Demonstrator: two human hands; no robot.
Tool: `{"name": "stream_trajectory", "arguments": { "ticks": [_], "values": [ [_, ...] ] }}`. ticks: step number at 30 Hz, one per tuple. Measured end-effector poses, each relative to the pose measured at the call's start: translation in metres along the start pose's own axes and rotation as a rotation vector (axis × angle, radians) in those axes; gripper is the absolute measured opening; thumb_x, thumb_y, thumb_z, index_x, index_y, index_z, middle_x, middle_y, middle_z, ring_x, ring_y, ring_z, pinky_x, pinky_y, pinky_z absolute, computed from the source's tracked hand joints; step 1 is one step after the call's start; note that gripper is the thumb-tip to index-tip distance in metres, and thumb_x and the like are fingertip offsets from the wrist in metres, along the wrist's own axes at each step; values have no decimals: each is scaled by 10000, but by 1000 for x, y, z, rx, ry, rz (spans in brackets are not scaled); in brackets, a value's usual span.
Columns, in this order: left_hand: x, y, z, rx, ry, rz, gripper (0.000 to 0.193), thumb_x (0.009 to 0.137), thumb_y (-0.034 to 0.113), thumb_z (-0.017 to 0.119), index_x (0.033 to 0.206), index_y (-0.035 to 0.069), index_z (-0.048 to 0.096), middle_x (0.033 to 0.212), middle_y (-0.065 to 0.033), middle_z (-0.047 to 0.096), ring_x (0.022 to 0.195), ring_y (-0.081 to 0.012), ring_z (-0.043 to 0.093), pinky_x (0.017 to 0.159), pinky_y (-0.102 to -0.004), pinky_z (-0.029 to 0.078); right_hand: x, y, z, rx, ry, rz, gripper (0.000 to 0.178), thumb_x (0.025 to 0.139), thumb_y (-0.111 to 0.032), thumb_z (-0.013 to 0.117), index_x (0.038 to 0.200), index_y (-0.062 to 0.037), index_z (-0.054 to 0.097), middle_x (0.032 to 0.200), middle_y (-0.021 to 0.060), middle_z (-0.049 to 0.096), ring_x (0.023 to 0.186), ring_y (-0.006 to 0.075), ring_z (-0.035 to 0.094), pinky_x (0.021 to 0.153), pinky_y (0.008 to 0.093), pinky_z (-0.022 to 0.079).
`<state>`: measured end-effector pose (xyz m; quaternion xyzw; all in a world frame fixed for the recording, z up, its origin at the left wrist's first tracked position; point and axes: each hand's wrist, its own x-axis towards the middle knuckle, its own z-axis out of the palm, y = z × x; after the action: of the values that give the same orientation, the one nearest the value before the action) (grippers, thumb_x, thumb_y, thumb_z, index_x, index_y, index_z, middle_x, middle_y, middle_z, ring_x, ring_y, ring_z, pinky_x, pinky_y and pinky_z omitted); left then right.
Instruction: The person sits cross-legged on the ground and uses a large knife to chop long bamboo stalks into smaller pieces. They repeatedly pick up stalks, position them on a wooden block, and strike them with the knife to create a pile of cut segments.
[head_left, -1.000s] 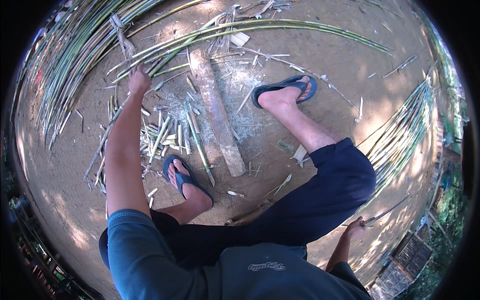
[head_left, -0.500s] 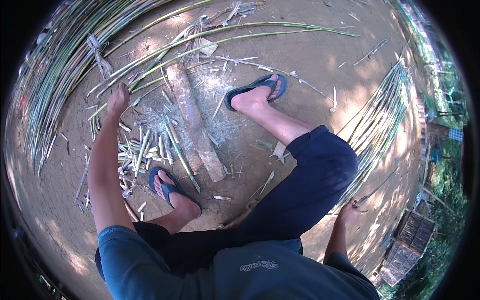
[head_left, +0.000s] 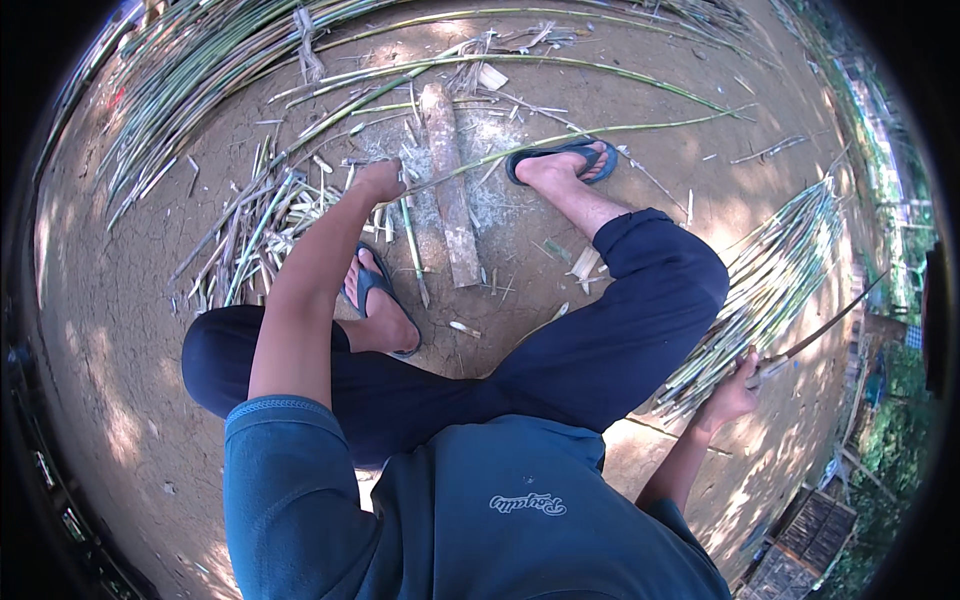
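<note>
Log (head_left: 458,235) taken as landmark. From my remote station I judge the work part-way along: short cane pieces (head_left: 305,212) lie heaped left of the log, so some cutting appears done. Probably left: the cane stalk (head_left: 640,129) in hand, long and uncut as far as I can see, plus perhaps the stack of long canes (head_left: 200,95) beyond and left of the log. The cane bundle (head_left: 770,280) right of the log: role unclear.

Stalk position: passes over the log; contact, cannot tell. Long axis roughly crosswise to the log's, free end pointing right and away.

Grips: my left hand (head_left: 380,182), just left of the log, is closed around the stalk's left end. My right hand (head_left: 735,395), well right of the log, grasps a long-bladed knife (head_left: 830,328), tip outward, well apart from the stalk.
</note>
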<state>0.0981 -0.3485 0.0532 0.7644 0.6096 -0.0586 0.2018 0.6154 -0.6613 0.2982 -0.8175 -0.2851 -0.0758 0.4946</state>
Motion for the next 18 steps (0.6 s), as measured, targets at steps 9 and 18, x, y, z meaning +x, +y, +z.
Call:
{"name": "stream_trajectory", "arguments": {
  "ticks": [9,18],
  "values": [
    [-80,-61,67,-606,-303,-127,479,851,440,541,999,-8,622,837,-187,654,821,-284,645,726,-395,509,-70,-116,36,511,-645,-172,334,1001,-275,506,865,7,622,772,82,642,676,81,513,625,220,439],
    [-63,-11,58,-181,-132,-261,447,845,386,571,1080,16,657,1074,-222,662,1010,-364,640,886,-447,501,-198,-101,160,76,-1408,225,395,923,-400,625,700,-81,560,552,-65,435,464,43,347,420,237,250]
  ]
}}
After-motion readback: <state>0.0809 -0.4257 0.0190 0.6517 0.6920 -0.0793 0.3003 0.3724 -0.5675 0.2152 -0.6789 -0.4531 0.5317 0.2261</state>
